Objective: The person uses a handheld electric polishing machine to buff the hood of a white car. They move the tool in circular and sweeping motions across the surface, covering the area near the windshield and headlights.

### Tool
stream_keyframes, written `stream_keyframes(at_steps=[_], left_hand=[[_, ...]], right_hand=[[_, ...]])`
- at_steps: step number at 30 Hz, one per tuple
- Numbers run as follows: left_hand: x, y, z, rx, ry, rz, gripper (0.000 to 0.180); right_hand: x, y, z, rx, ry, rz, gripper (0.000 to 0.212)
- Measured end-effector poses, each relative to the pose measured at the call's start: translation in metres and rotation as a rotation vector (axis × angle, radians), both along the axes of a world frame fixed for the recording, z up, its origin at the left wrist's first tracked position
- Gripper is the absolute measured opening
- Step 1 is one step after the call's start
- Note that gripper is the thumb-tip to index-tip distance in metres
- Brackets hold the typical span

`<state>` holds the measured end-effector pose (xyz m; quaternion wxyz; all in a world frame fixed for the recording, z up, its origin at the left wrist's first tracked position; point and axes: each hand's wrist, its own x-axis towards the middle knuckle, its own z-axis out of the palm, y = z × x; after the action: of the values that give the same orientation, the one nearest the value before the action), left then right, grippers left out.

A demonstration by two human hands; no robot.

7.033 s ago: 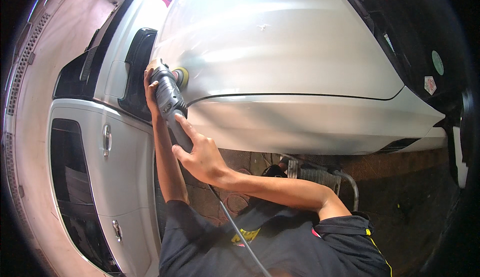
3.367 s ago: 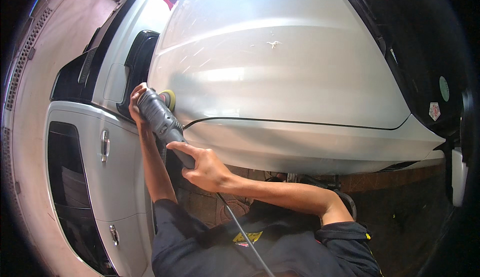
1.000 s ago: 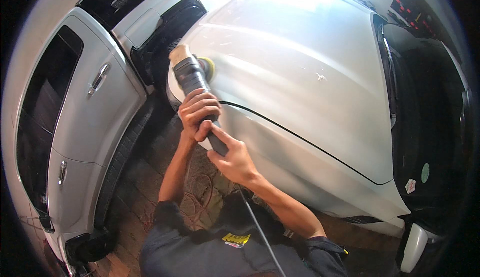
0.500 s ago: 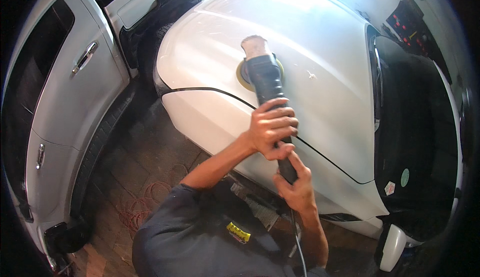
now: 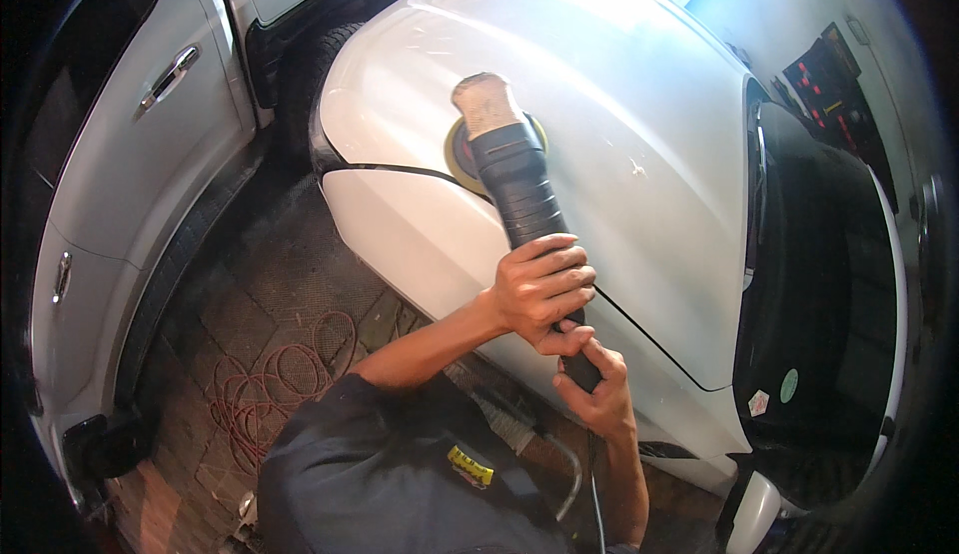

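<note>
A car polisher [image 5: 519, 189] with a black taped body and a pale covered head lies across the white car hood [image 5: 609, 144]. Its round yellow-edged pad [image 5: 456, 154] rests on the paint near the seam between hood and fender [image 5: 420, 224]. My left hand [image 5: 544, 289] is wrapped around the middle of the polisher's body. Behind it, my right hand [image 5: 599, 389] grips the rear end, close to the left hand. A power cord [image 5: 596, 499] hangs down from that end beside my right forearm. The pad's underside is hidden.
Another light-coloured vehicle [image 5: 190, 164] stands at the left, across a narrow gap. Coiled red hose [image 5: 270, 394] lies on the floor there. To the right are the dark windshield [image 5: 819, 294] and a white side mirror [image 5: 754, 514]. A tool panel [image 5: 834, 89] hangs on the far-right wall.
The polisher has slid left over the hood, its pad now nearer the seam. Both hands keep their grip. The whole view has shifted slightly, showing more of the red hose.
</note>
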<state>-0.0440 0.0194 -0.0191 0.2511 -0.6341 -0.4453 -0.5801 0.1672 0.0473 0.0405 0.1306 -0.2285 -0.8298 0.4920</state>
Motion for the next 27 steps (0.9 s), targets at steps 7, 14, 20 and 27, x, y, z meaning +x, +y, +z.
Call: stream_keyframes(at_steps=[7,14,20,27], left_hand=[[-0.018,-0.017,-0.008,-0.032,0.020,0.086,0.036],[0.014,0.003,-0.003,-0.019,-0.012,-0.002,0.035],[0.046,0.024,0.003,-0.009,-0.050,-0.104,0.032],[0.085,0.044,0.025,0.009,-0.134,-0.230,0.029]], right_hand=[[-0.018,0.004,-0.018,0.025,0.036,0.069,0.055],[0.019,0.001,-0.002,-0.146,-0.150,-0.098,0.058],[0.041,-0.006,0.024,-0.061,-0.223,-0.216,0.073],[0.058,-0.031,0.053,0.141,-0.130,-0.477,0.090]])
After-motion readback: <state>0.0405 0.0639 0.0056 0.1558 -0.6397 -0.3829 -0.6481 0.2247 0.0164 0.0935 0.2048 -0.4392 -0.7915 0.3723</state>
